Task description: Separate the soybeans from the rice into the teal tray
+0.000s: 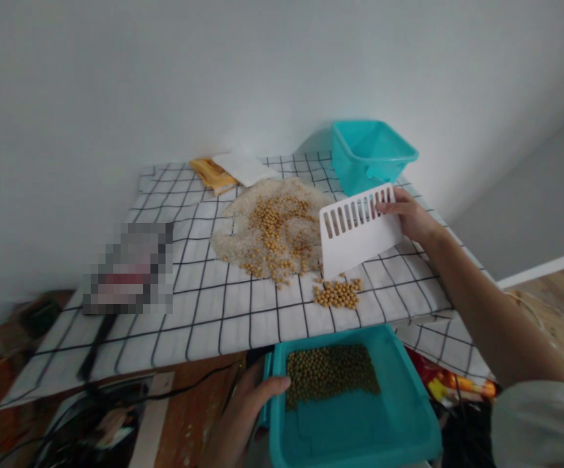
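Observation:
My right hand (408, 214) grips the top right edge of a white slotted plastic scraper (354, 240), which stands on the checked tablecloth (203, 312) beside a heap of rice mixed with soybeans (272, 227). A small separate pile of soybeans (337, 294) lies just in front of the scraper, near the table's front edge. My left hand (242, 416) holds the left rim of a teal tub (360, 429) below the table edge; a layer of soybeans (330, 374) covers the tub's far part.
A second teal tub (369, 153) stands at the back right by the white wall. A yellow packet (211, 174) and a white sheet (245, 168) lie at the back. A blurred-out object (133, 266) sits on the left, with dark cables (116, 390) below.

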Demonstrator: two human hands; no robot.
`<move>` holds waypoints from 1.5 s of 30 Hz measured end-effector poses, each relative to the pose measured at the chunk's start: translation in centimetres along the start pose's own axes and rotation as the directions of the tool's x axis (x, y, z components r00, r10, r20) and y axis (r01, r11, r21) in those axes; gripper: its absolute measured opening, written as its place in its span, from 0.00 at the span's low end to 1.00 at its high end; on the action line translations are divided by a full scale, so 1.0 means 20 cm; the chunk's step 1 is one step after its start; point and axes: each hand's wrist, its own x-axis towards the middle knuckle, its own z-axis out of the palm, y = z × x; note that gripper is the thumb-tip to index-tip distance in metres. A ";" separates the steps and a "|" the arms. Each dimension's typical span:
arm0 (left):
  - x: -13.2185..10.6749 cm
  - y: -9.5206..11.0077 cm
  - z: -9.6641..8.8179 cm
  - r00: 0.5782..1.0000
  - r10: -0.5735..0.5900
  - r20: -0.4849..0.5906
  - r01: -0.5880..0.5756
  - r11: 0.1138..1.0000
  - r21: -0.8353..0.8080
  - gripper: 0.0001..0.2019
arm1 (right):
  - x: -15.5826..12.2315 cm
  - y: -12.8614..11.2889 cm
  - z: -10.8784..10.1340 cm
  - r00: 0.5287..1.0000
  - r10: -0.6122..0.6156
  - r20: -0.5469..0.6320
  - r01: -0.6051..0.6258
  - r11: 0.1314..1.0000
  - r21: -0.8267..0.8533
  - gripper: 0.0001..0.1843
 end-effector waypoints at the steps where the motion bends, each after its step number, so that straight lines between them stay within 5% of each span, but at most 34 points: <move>1: 0.00 0.00 0.00 1.000 -0.001 -0.004 0.001 1.000 -0.012 0.19 | 0.00 0.00 0.00 1.000 -0.002 0.000 0.002 1.000 0.001 0.13; 9: 0.03 -0.04 -0.03 1.000 -0.021 0.000 0.021 0.998 -0.051 0.26 | 0.02 0.03 0.03 0.999 -0.030 0.015 0.031 0.999 -0.040 0.14; 16: 0.04 -0.08 -0.05 0.997 -0.049 0.065 0.055 0.994 -0.099 0.26 | 0.03 0.03 0.06 0.981 -0.195 -0.012 0.192 0.974 -0.122 0.14; 30: 0.04 -0.03 -0.05 0.999 -0.030 -0.025 0.028 0.997 -0.068 0.23 | 0.10 0.06 0.00 0.811 -0.476 -0.341 0.443 0.879 -0.175 0.15; 38: 0.06 -0.05 -0.02 0.995 -0.077 -0.062 0.076 0.997 -0.019 0.39 | 0.11 0.08 -0.02 0.791 -0.459 -0.404 0.381 0.887 -0.262 0.16; 45: 0.04 -0.04 -0.01 0.989 -0.108 -0.105 0.107 0.994 -0.013 0.40 | 0.10 0.07 0.00 0.825 -0.390 -0.410 0.348 0.921 -0.175 0.14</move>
